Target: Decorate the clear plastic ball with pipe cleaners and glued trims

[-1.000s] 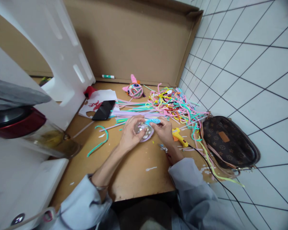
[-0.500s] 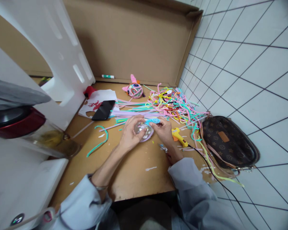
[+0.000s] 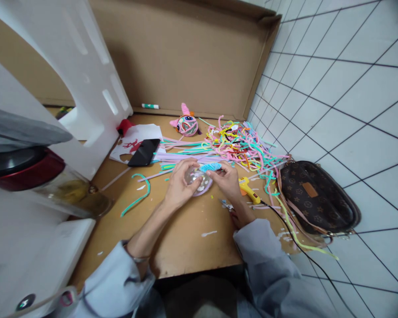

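My left hand (image 3: 180, 184) is closed round a clear plastic ball (image 3: 200, 182) with a pale lilac rim and light specks inside. Between the fingertips of my right hand (image 3: 227, 180) is a fuzzy blue pipe-cleaner piece (image 3: 210, 167), pressed against the ball's upper edge. Whether the piece is fixed to the ball I cannot tell. Small scissors (image 3: 227, 204) lie by my right wrist, partly hidden. To the right of that hand rests a yellow glue gun (image 3: 250, 190).
Behind my hands spreads a tangle of coloured pipe cleaners (image 3: 242, 143). A pink-eared decorated ball (image 3: 187, 125) and a black phone (image 3: 144, 152) sit farther back. At right is a brown handbag (image 3: 318, 196); at left, a glass jug (image 3: 76, 192). A cardboard panel (image 3: 185, 57) stands behind.
The blue piece has tilted slightly and shows a little more of its face. Both hands keep their hold almost in place; the view shifts a little.
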A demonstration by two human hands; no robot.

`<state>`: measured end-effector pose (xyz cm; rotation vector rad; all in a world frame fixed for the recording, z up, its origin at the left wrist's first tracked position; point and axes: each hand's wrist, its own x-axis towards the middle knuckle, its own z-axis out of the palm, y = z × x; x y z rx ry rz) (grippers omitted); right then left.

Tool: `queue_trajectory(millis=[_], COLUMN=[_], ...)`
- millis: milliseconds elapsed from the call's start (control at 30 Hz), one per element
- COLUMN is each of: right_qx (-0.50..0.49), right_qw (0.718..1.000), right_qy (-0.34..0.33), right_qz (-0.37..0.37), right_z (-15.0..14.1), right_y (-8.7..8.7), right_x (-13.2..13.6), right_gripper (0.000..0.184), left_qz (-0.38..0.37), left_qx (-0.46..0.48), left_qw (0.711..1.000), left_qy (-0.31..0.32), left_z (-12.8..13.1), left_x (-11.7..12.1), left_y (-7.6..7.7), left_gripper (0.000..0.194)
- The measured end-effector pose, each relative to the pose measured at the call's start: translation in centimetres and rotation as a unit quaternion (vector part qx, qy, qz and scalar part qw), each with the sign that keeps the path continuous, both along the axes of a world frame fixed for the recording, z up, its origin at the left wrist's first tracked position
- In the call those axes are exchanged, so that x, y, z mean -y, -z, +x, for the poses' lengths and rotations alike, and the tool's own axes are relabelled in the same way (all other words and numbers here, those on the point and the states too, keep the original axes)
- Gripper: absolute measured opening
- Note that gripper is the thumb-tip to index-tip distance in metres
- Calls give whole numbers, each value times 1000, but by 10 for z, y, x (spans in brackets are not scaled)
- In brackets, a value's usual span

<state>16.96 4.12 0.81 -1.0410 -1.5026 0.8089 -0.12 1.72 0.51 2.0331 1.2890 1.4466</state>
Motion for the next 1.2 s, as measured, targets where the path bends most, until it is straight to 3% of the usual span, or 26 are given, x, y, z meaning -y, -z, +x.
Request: queue_trajectory(millis=[200, 500, 600, 733, 933, 1200], right_qx=[1, 89, 109, 122, 73, 75], right_qw=[1000, 995, 991, 985, 969, 983], right_qy=[-2, 22, 10, -20, -62, -44], right_qz=[-14, -41, -74, -123, -226, -165], right_z=[2, 12, 18, 22, 17, 13], right_y=[1, 4, 1, -2, -4, 1], right_x=[-2, -5, -5, -3, 1, -5], right_gripper=[18, 25, 32, 40, 50, 44], left_qz=[9, 19, -19, -130, -237, -229], left_qx=[12, 9, 16, 52, 98, 124], left_qw=[1000, 996, 995, 986, 964, 963], left_qy=[-22, -88, -101, -90, -69, -71], left_z=[0, 0, -1, -1, 0, 1], left_x=[-2, -6, -7, -9, -10, -13], left_y=[5, 10, 11, 14, 14, 14], left_gripper=[36, 54, 62, 71, 74, 73])
